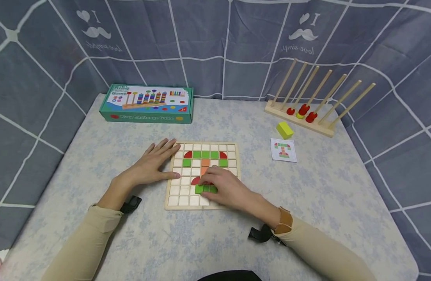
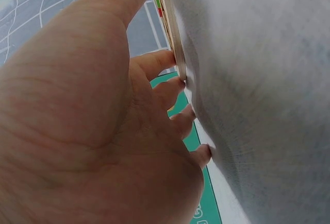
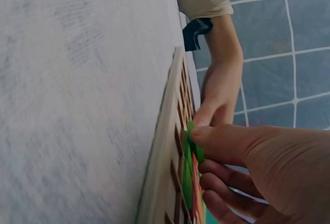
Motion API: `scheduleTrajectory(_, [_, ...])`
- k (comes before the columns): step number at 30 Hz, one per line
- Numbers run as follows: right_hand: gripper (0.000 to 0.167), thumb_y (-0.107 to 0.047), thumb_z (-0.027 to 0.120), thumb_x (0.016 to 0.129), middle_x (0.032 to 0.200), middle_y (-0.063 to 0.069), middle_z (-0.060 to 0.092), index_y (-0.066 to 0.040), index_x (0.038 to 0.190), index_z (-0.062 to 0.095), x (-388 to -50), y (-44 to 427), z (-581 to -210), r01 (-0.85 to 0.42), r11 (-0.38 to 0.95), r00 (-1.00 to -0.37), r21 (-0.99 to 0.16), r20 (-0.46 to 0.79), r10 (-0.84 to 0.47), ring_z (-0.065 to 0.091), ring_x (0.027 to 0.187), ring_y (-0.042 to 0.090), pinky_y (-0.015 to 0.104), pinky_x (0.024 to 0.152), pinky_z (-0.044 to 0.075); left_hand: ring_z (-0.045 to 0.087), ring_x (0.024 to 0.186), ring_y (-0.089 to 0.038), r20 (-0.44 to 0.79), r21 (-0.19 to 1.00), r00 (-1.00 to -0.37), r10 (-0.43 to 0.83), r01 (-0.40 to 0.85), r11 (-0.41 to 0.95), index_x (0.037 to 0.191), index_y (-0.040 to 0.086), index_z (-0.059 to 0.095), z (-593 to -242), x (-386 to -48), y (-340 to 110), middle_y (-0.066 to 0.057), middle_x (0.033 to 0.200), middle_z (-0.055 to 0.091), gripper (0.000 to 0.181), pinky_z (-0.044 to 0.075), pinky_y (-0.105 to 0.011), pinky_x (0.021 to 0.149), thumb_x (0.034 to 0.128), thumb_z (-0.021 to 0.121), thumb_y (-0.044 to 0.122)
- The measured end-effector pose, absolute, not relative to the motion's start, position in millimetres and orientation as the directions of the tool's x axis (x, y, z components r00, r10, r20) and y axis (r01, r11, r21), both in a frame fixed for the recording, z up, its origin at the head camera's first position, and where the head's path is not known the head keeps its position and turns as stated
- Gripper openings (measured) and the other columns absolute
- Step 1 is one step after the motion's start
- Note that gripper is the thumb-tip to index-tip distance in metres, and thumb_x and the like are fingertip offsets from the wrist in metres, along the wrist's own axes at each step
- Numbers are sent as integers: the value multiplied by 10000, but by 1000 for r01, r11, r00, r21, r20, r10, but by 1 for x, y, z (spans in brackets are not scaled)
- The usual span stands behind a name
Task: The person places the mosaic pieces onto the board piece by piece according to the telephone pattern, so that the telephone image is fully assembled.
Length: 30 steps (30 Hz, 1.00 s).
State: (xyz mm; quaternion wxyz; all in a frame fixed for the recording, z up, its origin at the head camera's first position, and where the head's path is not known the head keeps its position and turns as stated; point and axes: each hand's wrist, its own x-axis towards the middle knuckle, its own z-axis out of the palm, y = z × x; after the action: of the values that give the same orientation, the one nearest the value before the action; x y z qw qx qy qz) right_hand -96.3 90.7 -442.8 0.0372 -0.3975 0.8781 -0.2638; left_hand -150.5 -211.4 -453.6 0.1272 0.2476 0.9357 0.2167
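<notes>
A wooden grid board lies on the table, bearing green square tiles, orange tiles and red rounded tiles. My left hand rests at the board's left side, fingers spread and thumb touching its edge. In the left wrist view, fingertips meet the board's side. Over the lower middle of the board, my right hand pinches a green square tile between thumb and fingers. That hand covers some cells and part of a red tile.
A patterned card lies right of the board, with a yellow block behind it. Farther back stands a wooden peg rack with red and yellow pieces. A green game box lies at the back left.
</notes>
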Motion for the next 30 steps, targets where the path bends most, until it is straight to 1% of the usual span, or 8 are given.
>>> scheduleTrajectory(5, [219, -224, 847, 920, 1048, -40, 694, -167, 1123, 791, -97, 81, -446, -698, 527, -662, -485, 156, -733, 593, 932, 103, 260, 813, 528, 47, 1642, -410, -125, 465, -845, 520, 413, 783, 1693, 143, 256, -453, -151, -212, -119, 1778, 145, 1000, 12, -663, 1293, 932, 751, 564])
scheduleTrajectory(11, [207, -256, 843, 927, 1061, -54, 674, -175, 1112, 797, -99, 81, -448, -707, 512, -654, -487, 176, -735, 560, 975, 107, 270, 840, 520, 45, 1643, -407, -119, 466, -843, 524, 419, 780, 1692, 138, 256, -455, -151, -212, -116, 1779, 142, 1015, 10, -663, 1293, 922, 765, 559])
scheduleTrajectory(15, [230, -281, 815, 951, 1121, -22, 688, -149, 1138, 797, -106, 89, -444, -675, 541, -703, -501, 215, -678, 583, 1044, 149, 321, 871, 535, 40, 1643, -405, -122, 468, -842, 525, 418, 779, 1694, 140, 249, -453, -151, -211, -116, 1780, 135, 1018, 6, -659, 1294, 922, 764, 559])
scheduleTrajectory(18, [295, -286, 789, 973, 1221, 13, 697, -123, 1219, 776, -114, 96, -444, -638, 591, -749, -494, 224, -623, 593, 1141, 190, 364, 952, 545, 35, 1645, -400, -124, 469, -846, 519, 411, 782, 1695, 143, 248, -453, -149, -212, -117, 1780, 134, 1017, -1, -655, 1296, 923, 761, 561])
scheduleTrajectory(20, [356, -303, 773, 986, 1298, 32, 685, -111, 1286, 750, -118, 100, -446, -633, 614, -756, -471, 209, -620, 575, 1209, 211, 382, 1010, 536, 38, 1644, -404, -125, 472, -846, 519, 409, 781, 1693, 142, 255, -453, -149, -212, -121, 1778, 142, 1013, 1, -659, 1294, 923, 759, 565])
scheduleTrajectory(25, [446, -354, 725, 1017, 1434, 86, 649, -74, 1364, 706, -123, 105, -451, -695, 606, -701, -387, 174, -692, 546, 1305, 258, 420, 1098, 495, 46, 1642, -408, -121, 474, -842, 526, 417, 776, 1692, 146, 261, -453, -150, -212, -121, 1777, 146, 1005, 11, -663, 1293, 926, 753, 572])
scheduleTrajectory(28, [455, -356, 718, 1021, 1465, 99, 644, -63, 1369, 702, -123, 105, -451, -727, 595, -674, -344, 187, -715, 552, 1319, 269, 426, 1120, 476, 50, 1642, -410, -117, 470, -838, 534, 427, 773, 1693, 146, 255, -455, -152, -213, -119, 1779, 140, 999, 16, -663, 1292, 933, 747, 568])
scheduleTrajectory(30, [450, -346, 717, 1022, 1468, 96, 645, -63, 1371, 697, -123, 105, -451, -730, 592, -670, -340, 188, -718, 557, 1327, 264, 418, 1132, 471, 51, 1643, -407, -116, 466, -836, 536, 431, 773, 1694, 145, 251, -455, -153, -214, -116, 1780, 136, 999, 17, -661, 1293, 934, 747, 563])
